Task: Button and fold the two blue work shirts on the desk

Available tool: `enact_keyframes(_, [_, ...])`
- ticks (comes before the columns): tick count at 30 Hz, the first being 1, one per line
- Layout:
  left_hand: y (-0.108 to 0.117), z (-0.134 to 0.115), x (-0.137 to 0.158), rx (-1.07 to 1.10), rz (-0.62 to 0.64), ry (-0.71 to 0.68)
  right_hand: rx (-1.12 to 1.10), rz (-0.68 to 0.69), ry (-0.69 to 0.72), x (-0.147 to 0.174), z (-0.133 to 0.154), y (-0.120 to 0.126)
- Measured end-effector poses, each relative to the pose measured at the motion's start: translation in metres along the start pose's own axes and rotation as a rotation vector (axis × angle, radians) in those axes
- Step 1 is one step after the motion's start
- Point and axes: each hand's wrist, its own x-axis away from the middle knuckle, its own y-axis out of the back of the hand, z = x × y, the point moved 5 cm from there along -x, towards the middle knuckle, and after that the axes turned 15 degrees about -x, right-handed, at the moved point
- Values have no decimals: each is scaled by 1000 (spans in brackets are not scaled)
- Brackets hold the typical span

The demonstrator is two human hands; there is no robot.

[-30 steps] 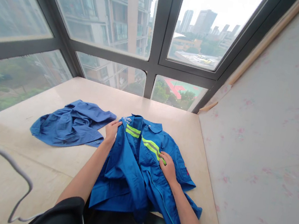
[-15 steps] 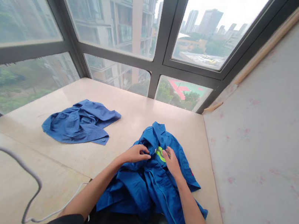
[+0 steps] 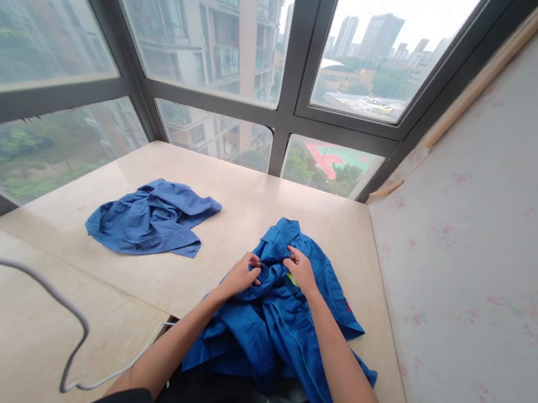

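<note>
A bright blue work jacket (image 3: 260, 325) with a yellow-green reflective strip lies crumpled in front of me, its collar toward the window and its lower part reaching my lap. On its left side, near the collar, my left hand (image 3: 240, 277) has curled fingers closed on the cloth. My right hand (image 3: 303, 272) pinches the fabric near the collar with thumb and fingertips, partly covering the reflective strip. The exact folds between the fingers are hard to make out.
A second, duller blue garment (image 3: 149, 221) lies bunched to the left on the pale wooden surface (image 3: 98, 290). A grey-white cable (image 3: 77, 334) loops at the lower left. Framed windows (image 3: 292, 63) stand ahead, and a flower-patterned wall (image 3: 480, 273) borders the right.
My right hand has moved up and left toward the collar, and cloth now covers more of the reflective strip. My left hand has shifted slightly up and left. The other garment stays put.
</note>
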Motion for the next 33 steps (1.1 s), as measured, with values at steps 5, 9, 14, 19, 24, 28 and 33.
enact_keyframes(5, [10,-15,-14,-473,-149,-75,-526,-45,-225,10,-23,9])
enact_keyframes(9, [5,-33,-28,-883,-114,-59,-701,-73,-249,16,-37,20])
enact_keyframes(14, [10,-35,-43,-952,-179,-67,-769,-103,-182,17,-44,32])
enact_keyframes(19, [13,-33,-48,-920,-164,-254,-781,-83,-171,19,-43,34])
enact_keyframes(24, [-5,-45,-52,-768,-106,-475,-737,-85,-160,24,-36,26])
enact_keyframes(28, [-11,-50,-63,-715,-149,-417,-650,-59,-168,29,-34,22])
enact_keyframes(33, [-6,-56,-81,-682,-117,-294,-647,-16,-191,30,-35,23])
